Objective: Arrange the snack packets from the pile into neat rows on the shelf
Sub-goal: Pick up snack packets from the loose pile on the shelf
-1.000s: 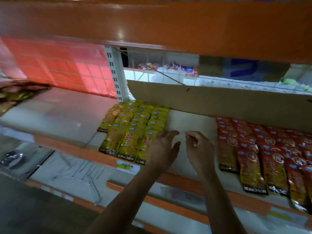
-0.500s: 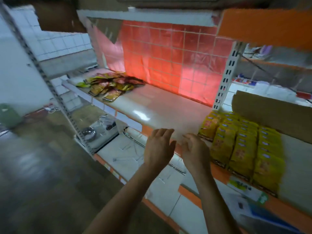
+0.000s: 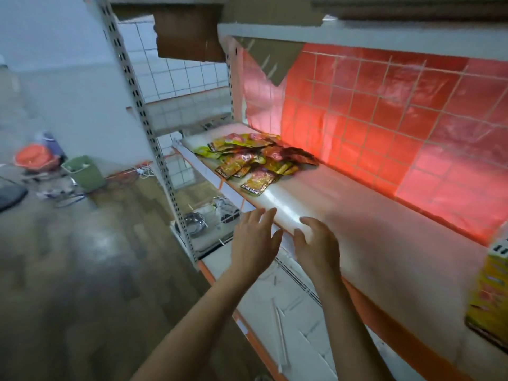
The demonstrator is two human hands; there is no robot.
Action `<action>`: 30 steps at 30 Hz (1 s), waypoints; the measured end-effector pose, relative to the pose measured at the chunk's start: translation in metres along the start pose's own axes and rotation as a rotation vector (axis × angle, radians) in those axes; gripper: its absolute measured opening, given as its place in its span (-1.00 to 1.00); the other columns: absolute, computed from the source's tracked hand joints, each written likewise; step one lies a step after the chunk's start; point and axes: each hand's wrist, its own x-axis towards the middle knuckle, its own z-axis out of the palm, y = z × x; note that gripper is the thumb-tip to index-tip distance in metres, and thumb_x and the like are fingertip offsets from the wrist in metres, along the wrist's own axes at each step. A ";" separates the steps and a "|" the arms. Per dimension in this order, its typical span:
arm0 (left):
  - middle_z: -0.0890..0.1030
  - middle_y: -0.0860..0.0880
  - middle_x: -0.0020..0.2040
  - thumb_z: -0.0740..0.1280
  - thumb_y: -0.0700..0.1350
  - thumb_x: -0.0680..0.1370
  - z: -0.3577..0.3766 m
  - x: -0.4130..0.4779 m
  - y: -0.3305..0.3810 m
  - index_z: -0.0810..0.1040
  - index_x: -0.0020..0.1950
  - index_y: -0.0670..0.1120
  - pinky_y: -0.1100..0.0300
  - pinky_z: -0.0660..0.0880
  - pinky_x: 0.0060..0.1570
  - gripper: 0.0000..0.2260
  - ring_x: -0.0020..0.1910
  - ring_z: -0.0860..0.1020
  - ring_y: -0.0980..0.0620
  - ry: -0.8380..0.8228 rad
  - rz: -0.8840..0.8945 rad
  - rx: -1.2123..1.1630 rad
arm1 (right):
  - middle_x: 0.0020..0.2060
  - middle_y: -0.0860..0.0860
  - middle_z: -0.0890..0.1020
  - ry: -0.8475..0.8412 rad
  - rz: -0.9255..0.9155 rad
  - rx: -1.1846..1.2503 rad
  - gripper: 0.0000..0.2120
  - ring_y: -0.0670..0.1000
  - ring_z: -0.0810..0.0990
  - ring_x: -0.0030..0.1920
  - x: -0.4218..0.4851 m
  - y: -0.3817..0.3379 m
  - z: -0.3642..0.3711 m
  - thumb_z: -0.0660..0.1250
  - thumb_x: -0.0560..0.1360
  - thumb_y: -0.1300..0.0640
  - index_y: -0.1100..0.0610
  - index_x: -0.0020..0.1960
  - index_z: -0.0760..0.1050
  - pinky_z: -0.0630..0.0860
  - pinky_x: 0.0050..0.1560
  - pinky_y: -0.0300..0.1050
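Note:
A loose pile of yellow, red and green snack packets (image 3: 255,158) lies at the far left end of the white shelf (image 3: 384,229), against the red tiled back wall. My left hand (image 3: 254,240) hovers at the shelf's front edge with fingers spread and holds nothing. My right hand (image 3: 316,243) is beside it over the shelf edge, fingers loosely curled and empty. Both hands are well short of the pile. At the right border, the edge of a row of yellow packets (image 3: 492,301) shows on the same shelf.
A grey slotted upright (image 3: 154,138) stands at the shelf's left front corner. A lower white shelf (image 3: 277,303) carries a metal bowl (image 3: 193,220). On the floor at left sit a green bin (image 3: 83,171) and an orange basket (image 3: 34,158).
The view has swung left from the arranged yellow and red rows to the pile. Both empty hands have travelled left along the shelf's front edge, towards the pile.

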 end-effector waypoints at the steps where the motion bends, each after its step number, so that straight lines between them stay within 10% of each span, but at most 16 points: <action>1: 0.44 -0.06 0.36 0.23 0.05 0.58 0.001 0.016 -0.011 0.34 0.44 -0.05 0.09 0.29 0.30 -0.55 0.34 0.35 -0.08 -0.005 -0.020 0.017 | 0.24 0.04 0.56 -0.016 0.008 0.006 -0.71 0.08 0.46 0.28 0.017 -0.005 0.010 0.28 0.53 0.17 0.13 0.24 0.52 0.31 0.28 -0.13; 15: 0.43 -0.15 0.31 0.19 -0.01 0.59 0.009 0.167 -0.124 0.35 0.37 -0.10 0.01 0.33 0.21 -0.63 0.26 0.38 -0.19 -0.087 -0.209 0.054 | 0.20 0.17 0.54 -0.095 0.191 -0.169 -0.62 0.21 0.45 0.25 0.157 -0.045 0.114 0.25 0.55 -0.02 0.18 0.27 0.38 0.38 0.21 0.01; 30: 0.40 -0.14 0.23 0.36 0.07 0.48 0.028 0.235 -0.175 0.18 0.45 -0.07 0.06 0.38 0.13 -0.37 0.21 0.40 -0.14 -0.170 -0.006 0.183 | 0.22 0.17 0.45 0.106 0.534 -0.404 -0.34 0.19 0.42 0.24 0.187 -0.076 0.168 0.48 0.36 -0.09 0.19 0.29 0.29 0.43 0.17 0.00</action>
